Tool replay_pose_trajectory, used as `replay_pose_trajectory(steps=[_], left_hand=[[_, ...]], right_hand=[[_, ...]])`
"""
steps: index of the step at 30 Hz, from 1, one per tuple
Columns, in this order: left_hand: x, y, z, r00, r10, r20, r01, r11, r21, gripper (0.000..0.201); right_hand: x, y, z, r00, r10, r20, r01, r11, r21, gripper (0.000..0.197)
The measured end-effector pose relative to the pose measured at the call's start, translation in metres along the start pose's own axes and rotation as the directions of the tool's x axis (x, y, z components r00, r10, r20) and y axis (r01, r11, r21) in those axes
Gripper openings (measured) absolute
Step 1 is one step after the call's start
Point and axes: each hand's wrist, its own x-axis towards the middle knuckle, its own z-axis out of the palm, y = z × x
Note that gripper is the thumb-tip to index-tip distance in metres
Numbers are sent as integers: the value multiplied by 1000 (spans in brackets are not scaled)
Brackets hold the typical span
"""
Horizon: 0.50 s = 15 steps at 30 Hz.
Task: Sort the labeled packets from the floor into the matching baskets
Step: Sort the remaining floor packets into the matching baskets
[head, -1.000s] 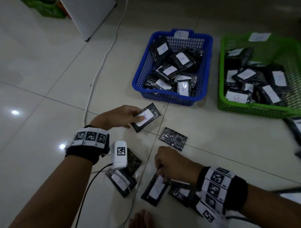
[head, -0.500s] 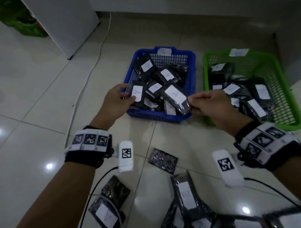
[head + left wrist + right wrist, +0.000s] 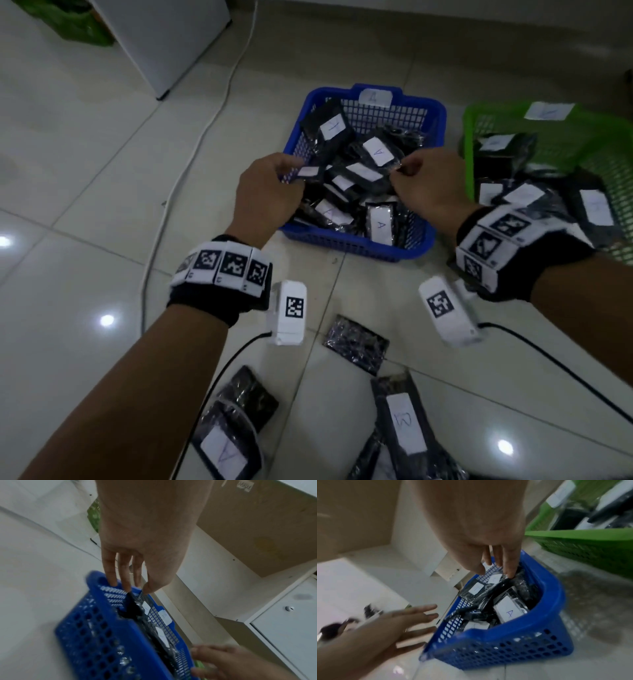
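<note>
The blue basket [image 3: 356, 245], tagged A, holds several black packets with white A labels. My left hand [image 3: 291, 168] hangs over its left rim with straight fingers; a black packet [image 3: 308, 171] lies just under the fingertips [image 3: 126, 586]. My right hand [image 3: 400, 169] is over the basket's right side, fingers extended. In the right wrist view its index fingertip [image 3: 510, 574] touches the edge of another black packet [image 3: 496, 588]. On the floor near me lie an A packet [image 3: 224, 448], a B packet [image 3: 406, 425] and a face-down packet [image 3: 356, 344].
The green basket [image 3: 467, 137] stands right of the blue one and holds several labeled packets. A white cable [image 3: 191, 150] runs across the tiles on the left. A white cabinet [image 3: 164, 37] stands at the back left. Black sensor cables trail from both wrists.
Both hands picked packets off the floor and carried them forward over the blue basket. Their fingers have since straightened, and the packets now lie at the fingertips inside the basket.
</note>
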Motion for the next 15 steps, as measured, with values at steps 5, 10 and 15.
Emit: replay_pose_trajectory(steps=[5,10,15], left_hand=[[-57,-34,-37,998,-54,-19,54,998,20,22],[-128,-79,-83,960,-188,209,142,966,216,23],[-200,-113,-116,777,-470,419,308,864,398,37]], right_hand=[[-70,-24,19,873,-465,149,454,885,102,8],[-145,-41,81,513,-598,616,656,736,168,20],[-206,-34,116,158,-515,843,724,641,256,54]])
